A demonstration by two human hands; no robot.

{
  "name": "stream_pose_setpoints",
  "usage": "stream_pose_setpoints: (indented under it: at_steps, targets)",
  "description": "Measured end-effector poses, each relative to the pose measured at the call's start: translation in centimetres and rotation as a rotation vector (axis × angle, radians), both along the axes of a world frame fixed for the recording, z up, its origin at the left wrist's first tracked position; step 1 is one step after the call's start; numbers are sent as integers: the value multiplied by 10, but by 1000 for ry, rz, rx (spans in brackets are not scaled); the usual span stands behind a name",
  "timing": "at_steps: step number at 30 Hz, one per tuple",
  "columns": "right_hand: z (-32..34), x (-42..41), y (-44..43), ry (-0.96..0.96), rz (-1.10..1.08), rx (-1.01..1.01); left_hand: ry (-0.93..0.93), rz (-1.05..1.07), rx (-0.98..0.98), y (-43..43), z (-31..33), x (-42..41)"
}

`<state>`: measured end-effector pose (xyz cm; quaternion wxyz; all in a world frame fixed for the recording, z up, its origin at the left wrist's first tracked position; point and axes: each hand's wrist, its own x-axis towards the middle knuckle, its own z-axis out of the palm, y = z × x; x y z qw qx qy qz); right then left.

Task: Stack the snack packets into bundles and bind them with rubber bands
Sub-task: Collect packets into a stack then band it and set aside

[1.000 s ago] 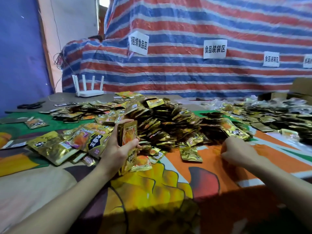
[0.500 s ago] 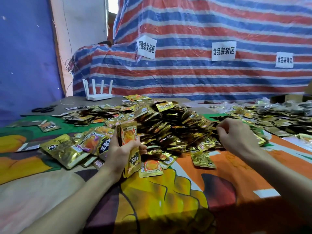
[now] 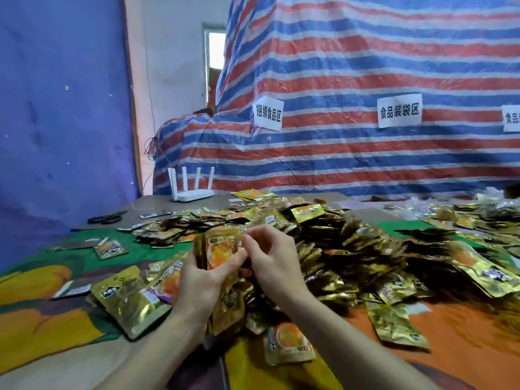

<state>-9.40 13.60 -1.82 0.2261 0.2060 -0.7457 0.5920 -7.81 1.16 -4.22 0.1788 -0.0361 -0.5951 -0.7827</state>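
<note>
- Left hand [image 3: 202, 280] had its grip wrapped round a stack of snack packets [image 3: 222, 249], thumb across the front, holding it upright over the near middle of the surface [image 3: 42, 358].
- Right hand [image 3: 275, 266] was right up against the stack's top right corner, fingers [image 3: 253, 237] curled in. Honestly couldn't tell if that grip was pinching a packet or just touching.
- Big heap of loose gold packets [image 3: 337, 243] sat just behind both hands, spreading towards the right edge.
- Some larger gold pouches [image 3: 132, 296] lay left of the left wrist, and a single packet [image 3: 289, 344] near the front edge.
- Far left corner: white router [image 3: 191, 192], with black scissors [image 3: 107, 219] nearby.
- Striped tarp [image 3: 365, 66] with paper signs [image 3: 399, 110] hung behind.
</note>
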Motion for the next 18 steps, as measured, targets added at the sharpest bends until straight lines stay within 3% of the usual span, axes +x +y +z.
stream_pose_setpoints:
  at_steps: [3,8,13,18]
  targets:
    - [-14,-4,-4,-18,132,-99,17,52,14,-5,-5,-4]
    - [-13,-4,7,24,205,-75,104,124,28,-2,-6,-7]
    - [-15,4,6,75,234,122,212,209,49,-3,-3,-6]
    - [-9,11,6,-2,325,203,321,262,-29,-7,-2,-5]
